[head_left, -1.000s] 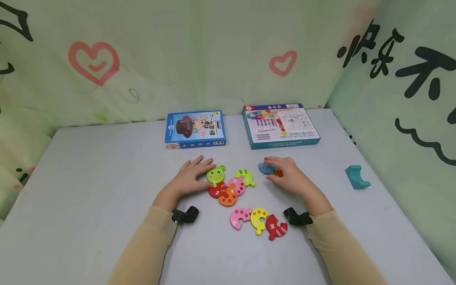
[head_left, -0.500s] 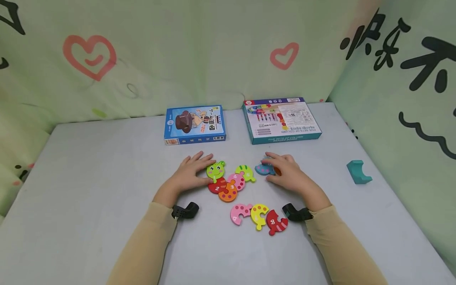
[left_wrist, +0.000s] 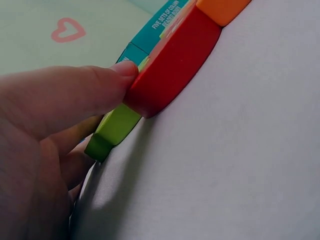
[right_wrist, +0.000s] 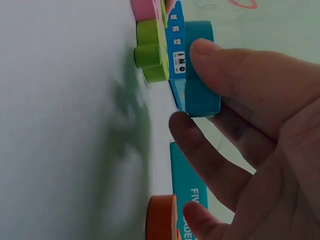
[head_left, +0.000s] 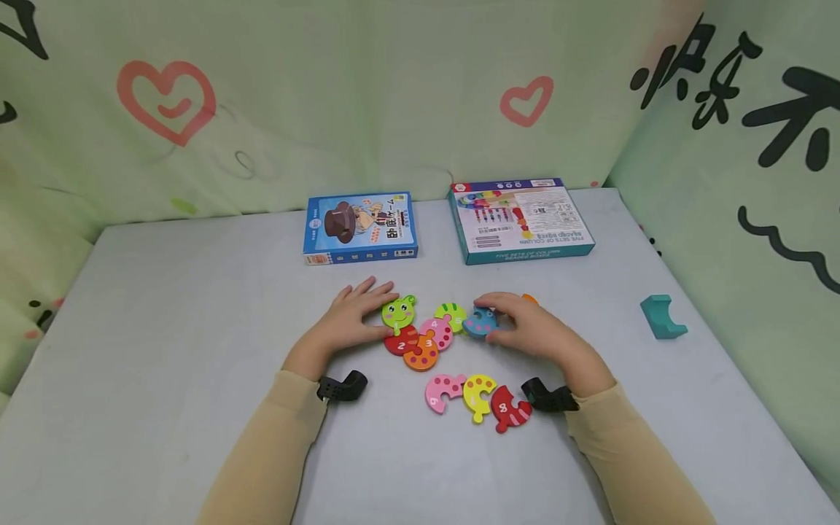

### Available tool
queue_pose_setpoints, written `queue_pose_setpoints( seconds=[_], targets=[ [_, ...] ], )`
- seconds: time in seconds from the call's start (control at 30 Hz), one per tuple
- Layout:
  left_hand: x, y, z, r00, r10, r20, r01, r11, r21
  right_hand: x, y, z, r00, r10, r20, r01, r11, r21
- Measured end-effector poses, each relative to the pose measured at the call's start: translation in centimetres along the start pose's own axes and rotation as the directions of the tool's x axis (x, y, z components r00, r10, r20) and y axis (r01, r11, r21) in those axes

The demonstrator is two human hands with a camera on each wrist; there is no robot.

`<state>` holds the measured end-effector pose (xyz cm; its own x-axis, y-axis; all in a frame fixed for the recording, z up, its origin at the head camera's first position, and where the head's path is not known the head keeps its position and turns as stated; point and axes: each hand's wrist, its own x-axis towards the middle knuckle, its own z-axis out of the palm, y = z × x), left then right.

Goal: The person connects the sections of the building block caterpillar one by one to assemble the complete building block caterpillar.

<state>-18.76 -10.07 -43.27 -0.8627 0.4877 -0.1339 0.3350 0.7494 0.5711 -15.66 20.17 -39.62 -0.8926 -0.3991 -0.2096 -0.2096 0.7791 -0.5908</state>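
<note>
In the head view, my left hand [head_left: 354, 321] has its fingers spread beside a caterpillar puzzle. Thumb and forefinger touch the edges of its green smiling head piece [head_left: 397, 313] and red piece 2 [head_left: 400, 341]. Orange piece 3 [head_left: 422, 355], pink piece 4 [head_left: 438, 332] and green striped piece 5 [head_left: 451, 315] continue the chain. My right hand [head_left: 531, 324] pinches a blue spotted puzzle piece [right_wrist: 202, 75] between thumb and fingers. In the right wrist view it is raised off the table, close to green piece 5. An orange piece [right_wrist: 161, 217] lies under the right hand's outer fingers.
Nearer the body lie a pink piece [head_left: 443, 392], a yellow piece [head_left: 479, 397] and a red piece 8 [head_left: 510, 410]. A blue box [head_left: 361, 227] and a white-and-teal box [head_left: 521, 221] stand at the back. Far right sits a teal notched block [head_left: 663, 318].
My right hand has lifted the blue piece and carried it left, up beside green piece 5. The orange piece now shows behind that hand. My left hand stays at the head piece.
</note>
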Motion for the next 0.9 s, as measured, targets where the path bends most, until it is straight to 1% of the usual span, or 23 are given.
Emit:
queue_pose_setpoints(
  seconds=[0.1, 0.17, 0.3, 0.47, 0.7, 0.9],
  targets=[
    [0.0, 0.0, 0.0, 1.0, -0.002, 0.003, 0.002, 1.0, -0.001, -0.2, -0.6, 0.2, 0.999, -0.026, 0.044, 0.027, 1.0, -0.007],
    [0.0, 0.1, -0.1, 1.0, -0.001, 0.007, 0.001, 1.0, -0.004, -0.1, -0.8, 0.4, 0.998, -0.019, 0.053, 0.02, 0.999, -0.027],
    [-0.1, 0.1, -0.1, 1.0, 0.001, 0.009, -0.001, 1.0, -0.006, -0.1, -1.1, 0.7, 0.999, -0.001, 0.041, 0.003, 0.999, -0.053],
    [0.0, 0.0, 0.0, 1.0, 0.002, 0.004, -0.002, 1.0, -0.004, -0.2, -1.3, 0.7, 0.999, -0.008, 0.032, 0.01, 0.998, -0.055],
    [0.1, -0.3, 0.1, 1.0, 0.004, 0.003, -0.004, 1.0, 0.002, 0.0, -0.9, 1.0, 0.998, -0.049, 0.038, 0.051, 0.997, -0.053],
    [0.1, -0.2, 0.0, 1.0, 0.005, 0.008, -0.005, 1.0, -0.001, 0.3, -0.8, 1.0, 0.997, -0.056, 0.051, 0.059, 0.997, -0.054]
  ],
)
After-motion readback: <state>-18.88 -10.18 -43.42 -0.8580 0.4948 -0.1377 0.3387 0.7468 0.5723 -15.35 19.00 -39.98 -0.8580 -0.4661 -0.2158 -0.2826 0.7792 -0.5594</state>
